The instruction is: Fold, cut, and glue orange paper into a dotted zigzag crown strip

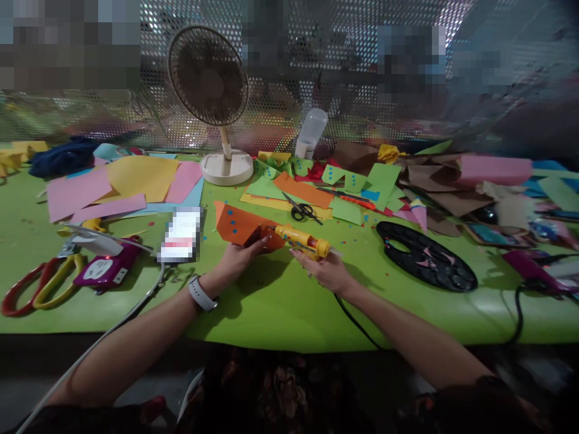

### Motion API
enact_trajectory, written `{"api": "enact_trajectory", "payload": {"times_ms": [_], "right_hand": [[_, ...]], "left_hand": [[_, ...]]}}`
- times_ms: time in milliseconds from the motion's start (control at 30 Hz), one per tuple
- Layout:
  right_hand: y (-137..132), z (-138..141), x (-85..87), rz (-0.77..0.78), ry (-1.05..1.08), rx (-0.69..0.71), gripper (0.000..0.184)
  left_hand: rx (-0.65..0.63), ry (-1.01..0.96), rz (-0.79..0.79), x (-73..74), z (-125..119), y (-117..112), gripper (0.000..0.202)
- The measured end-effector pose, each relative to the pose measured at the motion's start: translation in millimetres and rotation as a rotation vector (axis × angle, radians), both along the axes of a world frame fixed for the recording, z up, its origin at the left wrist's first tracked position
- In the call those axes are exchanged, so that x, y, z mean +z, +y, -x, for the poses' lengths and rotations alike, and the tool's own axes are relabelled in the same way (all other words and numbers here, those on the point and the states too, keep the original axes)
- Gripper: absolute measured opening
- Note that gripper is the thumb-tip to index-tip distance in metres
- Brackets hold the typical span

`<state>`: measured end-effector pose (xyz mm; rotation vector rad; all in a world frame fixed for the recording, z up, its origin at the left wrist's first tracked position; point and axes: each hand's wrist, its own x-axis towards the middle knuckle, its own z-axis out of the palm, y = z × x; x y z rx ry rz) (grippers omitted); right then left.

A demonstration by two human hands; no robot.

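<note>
My left hand (pixel 244 256) is closed on a folded piece of orange paper (pixel 230 224) marked with blue dots. It holds the paper just above the green tabletop (pixel 271 325). In my right hand (pixel 328 271) is a yellow hot glue gun (pixel 303 241), its nozzle pointing left and meeting the right part of the orange paper. Whether the tip touches the paper is too small to tell. A black cord trails from the glue gun toward the table's front edge. Small black-handled scissors (pixel 302 210) lie just behind the glue gun.
A white fan (pixel 226 167) and a clear bottle (pixel 312 129) stand at the back. To the right is a black paint palette (pixel 427 256). Left are a phone (pixel 181 235), large scissors (pixel 58 280) and a purple power strip (pixel 108 265). Coloured paper (pixel 140 175) covers the far side.
</note>
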<state>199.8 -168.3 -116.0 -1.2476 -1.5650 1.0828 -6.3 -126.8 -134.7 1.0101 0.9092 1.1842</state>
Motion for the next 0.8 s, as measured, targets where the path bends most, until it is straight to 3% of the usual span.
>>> {"api": "enact_trajectory", "payload": {"times_ms": [500,800], "right_hand": [[-0.7,0.7,1.9,0.001,0.039,0.011,0.03],[3.0,-1.1,-7.9,-0.032,0.063,0.023,0.028]], "left_hand": [[0.026,0.032,0.009,0.0,0.4,-0.6,0.038],[0.073,0.117,-0.036,-4.5,1.5,1.1,0.04]]}}
